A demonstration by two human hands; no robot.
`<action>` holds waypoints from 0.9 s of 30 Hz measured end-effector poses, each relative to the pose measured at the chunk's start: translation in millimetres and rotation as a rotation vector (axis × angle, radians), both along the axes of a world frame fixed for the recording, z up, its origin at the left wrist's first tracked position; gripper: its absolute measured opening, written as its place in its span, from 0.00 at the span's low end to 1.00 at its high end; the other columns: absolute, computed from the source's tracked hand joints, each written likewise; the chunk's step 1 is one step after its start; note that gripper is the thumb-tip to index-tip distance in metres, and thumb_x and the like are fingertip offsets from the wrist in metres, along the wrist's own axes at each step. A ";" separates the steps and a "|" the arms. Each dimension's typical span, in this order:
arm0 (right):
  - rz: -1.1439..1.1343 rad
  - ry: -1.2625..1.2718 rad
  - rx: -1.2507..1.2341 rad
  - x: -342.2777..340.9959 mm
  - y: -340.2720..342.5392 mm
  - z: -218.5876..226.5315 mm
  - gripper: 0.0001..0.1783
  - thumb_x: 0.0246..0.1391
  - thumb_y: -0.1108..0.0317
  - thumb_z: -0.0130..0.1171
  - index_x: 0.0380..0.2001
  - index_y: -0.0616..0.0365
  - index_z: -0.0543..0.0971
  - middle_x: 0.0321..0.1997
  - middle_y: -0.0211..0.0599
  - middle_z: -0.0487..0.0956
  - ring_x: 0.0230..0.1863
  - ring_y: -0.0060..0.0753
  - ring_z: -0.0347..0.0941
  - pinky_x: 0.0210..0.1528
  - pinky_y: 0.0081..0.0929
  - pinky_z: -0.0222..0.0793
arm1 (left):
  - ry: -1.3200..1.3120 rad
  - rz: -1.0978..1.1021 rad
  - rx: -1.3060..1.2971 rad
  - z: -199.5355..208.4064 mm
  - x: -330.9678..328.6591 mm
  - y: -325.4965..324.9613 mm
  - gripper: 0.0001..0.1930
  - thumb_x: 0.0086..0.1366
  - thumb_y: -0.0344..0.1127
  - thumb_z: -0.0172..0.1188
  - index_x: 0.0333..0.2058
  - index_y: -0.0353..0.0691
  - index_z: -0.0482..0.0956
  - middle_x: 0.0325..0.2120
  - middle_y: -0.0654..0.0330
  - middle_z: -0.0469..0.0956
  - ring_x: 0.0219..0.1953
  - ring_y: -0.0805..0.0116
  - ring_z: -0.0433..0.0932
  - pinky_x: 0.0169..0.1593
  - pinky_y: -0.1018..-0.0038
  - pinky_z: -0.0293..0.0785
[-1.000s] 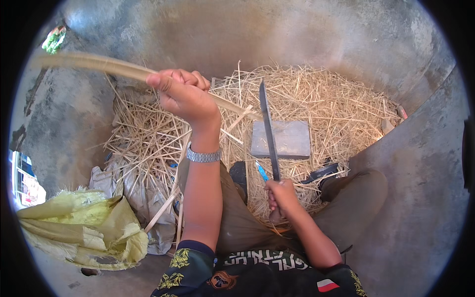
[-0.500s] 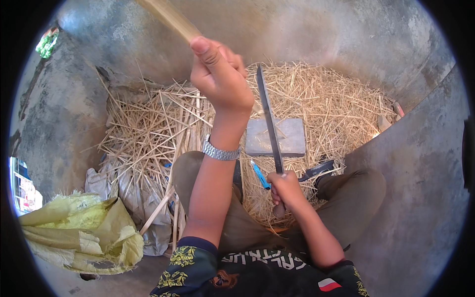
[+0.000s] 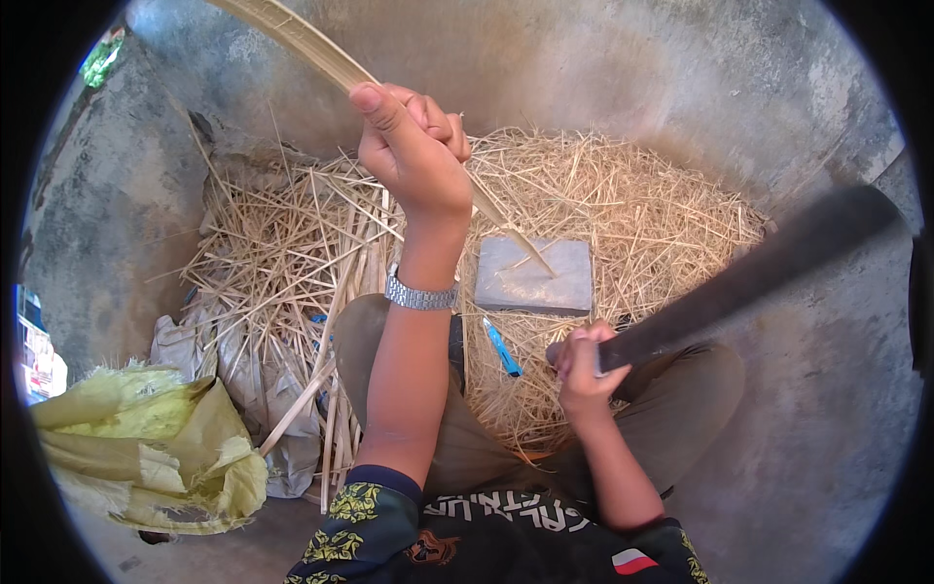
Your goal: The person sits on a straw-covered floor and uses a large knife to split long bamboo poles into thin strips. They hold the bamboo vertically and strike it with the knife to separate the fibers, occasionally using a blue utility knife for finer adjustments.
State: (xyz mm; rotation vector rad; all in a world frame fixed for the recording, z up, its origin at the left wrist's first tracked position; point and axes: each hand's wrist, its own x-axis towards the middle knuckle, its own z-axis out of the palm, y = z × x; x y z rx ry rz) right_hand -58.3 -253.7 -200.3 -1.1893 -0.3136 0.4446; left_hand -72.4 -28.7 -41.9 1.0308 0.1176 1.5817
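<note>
My left hand point(image 3: 416, 156) is closed around a long, pale bamboo strip point(image 3: 302, 41). The strip slants from the upper left, through my fist, down to a grey stone block point(image 3: 498, 282), where its lower tip appears to touch the top. In my right hand point(image 3: 587, 380) is the handle of a machete point(image 3: 759, 277). Its broad dark blade points up and to the right, apart from the strip. A blue utility knife point(image 3: 502, 347) lies on the shavings between my legs, just in front of the block.
Bamboo shavings and strips point(image 3: 642, 204) cover the floor around the block. A yellow-green woven sack point(image 3: 165, 457) lies at the left beside a greyish sack point(image 3: 287, 428). Concrete walls point(image 3: 584, 68) close in the far side and both flanks.
The machete has swung from beside the strip over the block out to the right, its blade now raised. My left hand has shifted slightly left, still gripping the bamboo strip.
</note>
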 end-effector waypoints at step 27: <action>0.108 -0.349 -0.561 29.4 -14.8 45.3 0.14 0.57 0.69 0.59 0.19 0.55 0.70 0.12 0.25 0.67 0.11 0.20 0.60 0.14 0.25 0.56 | 0.075 0.061 0.053 7.2 15.1 -21.9 0.30 0.72 0.68 0.40 0.25 0.46 0.57 0.15 0.70 0.55 0.14 0.82 0.52 0.17 0.81 0.48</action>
